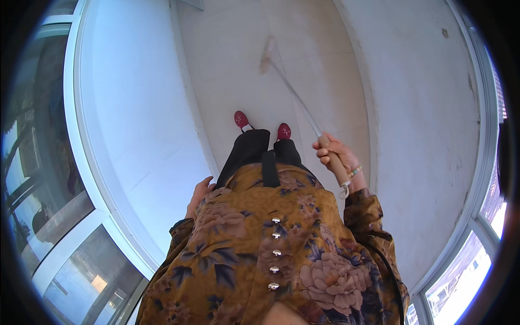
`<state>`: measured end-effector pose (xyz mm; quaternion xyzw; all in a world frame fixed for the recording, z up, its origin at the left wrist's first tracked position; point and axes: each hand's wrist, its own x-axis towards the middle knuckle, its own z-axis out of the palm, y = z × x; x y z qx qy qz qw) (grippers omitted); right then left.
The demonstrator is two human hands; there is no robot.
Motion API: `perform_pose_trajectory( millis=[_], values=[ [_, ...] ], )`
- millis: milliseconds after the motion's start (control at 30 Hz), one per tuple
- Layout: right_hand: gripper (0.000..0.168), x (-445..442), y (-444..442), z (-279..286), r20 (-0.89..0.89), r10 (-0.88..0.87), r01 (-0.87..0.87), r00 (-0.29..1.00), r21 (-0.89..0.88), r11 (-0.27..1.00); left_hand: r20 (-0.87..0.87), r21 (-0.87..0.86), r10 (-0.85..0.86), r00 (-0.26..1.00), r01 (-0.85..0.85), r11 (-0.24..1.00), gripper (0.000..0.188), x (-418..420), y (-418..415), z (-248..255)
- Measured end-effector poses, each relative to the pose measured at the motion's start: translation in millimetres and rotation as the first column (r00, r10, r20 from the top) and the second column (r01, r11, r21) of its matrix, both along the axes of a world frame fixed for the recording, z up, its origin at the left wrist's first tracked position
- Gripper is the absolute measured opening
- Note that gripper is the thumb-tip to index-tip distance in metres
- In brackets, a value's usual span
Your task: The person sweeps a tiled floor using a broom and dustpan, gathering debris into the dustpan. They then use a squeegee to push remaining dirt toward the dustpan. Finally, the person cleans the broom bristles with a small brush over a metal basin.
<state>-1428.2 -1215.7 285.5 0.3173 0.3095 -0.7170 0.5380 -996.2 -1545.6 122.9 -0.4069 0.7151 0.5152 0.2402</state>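
My right hand is closed around the brown handle of a long-shafted brush. Its thin metal shaft runs up and to the left over the tiled floor, ending in a blurred, pale bristled head at the upper middle. A loop hangs from the handle's end, by a beaded bracelet on my wrist. Down at my left side, beside the flowered top, is my left hand; it seems to hold nothing, though part of it is hidden by the top.
My feet in red shoes stand on the floor below the brush head. A low white wall with window frames above runs along the left, and another marked wall with windows along the right. A panel corner shows at the top.
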Motion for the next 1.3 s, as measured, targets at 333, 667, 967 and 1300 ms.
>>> perform_pose_trajectory(
  millis=[333,667,967,1300],
  values=[
    [0.015,14.8,-184.7,-76.1,0.267,0.335,-0.272,0.904,-0.244,0.931,-0.019,-0.069,0.091,0.996,-0.092,0.993,0.043,7.6,-46.2,21.3],
    [0.019,-2.8,-116.9,-97.5,0.232,-0.103,0.118,0.967,-0.048,0.992,0.099,0.093,0.286,0.953,-0.295,0.951,0.042,97.6,-108.6,-40.9],
    [0.02,23.2,32.3,-85.9,0.369,-0.537,0.599,0.758,-0.069,0.798,-0.189,0.143,0.116,0.975,-0.09,0.986,0.039,-7.8,-190.3,-92.3],
    [0.021,-2.1,-59.0,-27.0,0.003,-0.321,0.309,0.947,0.26,0.915,0.095,0.044,0.042,0.995,-0.047,0.998,0.042,-21.1,-218.2,-78.3]
  ],
)
